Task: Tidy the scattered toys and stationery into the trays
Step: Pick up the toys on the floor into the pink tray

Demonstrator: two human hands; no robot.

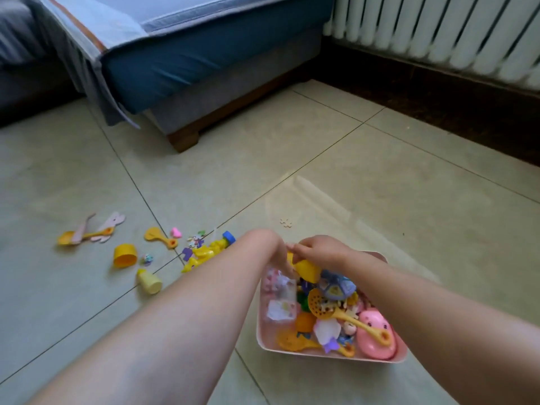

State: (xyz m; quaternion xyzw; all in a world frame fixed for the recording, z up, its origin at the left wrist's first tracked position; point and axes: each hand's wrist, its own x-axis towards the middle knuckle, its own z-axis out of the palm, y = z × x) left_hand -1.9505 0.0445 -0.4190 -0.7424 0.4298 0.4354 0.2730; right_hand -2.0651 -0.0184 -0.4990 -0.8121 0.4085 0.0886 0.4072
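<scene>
A pink tray (333, 354) sits on the tiled floor at lower centre, piled with toys: a pink pig toy (377, 336), a yellow slotted spoon (321, 305), a blue toy (337, 286). Both hands meet over its far edge. My right hand (317, 249) grips a yellow cup-shaped toy (306, 270) from above. My left hand (276, 252) touches the same toy at its left side, fingers bent down. Left of the tray lie scattered toys: a yellow cup (125, 255), a pale yellow bottle (149, 281), a yellow scoop (160, 237), a yellow spoon (70, 237).
A blue sofa (204, 62) with a wooden foot (183, 138) stands at the back left. A white radiator (438, 27) lines the back right wall. A small jigsaw piece (286, 222) lies beyond the tray. Yellow and blue toys (211, 249) lie by my left forearm.
</scene>
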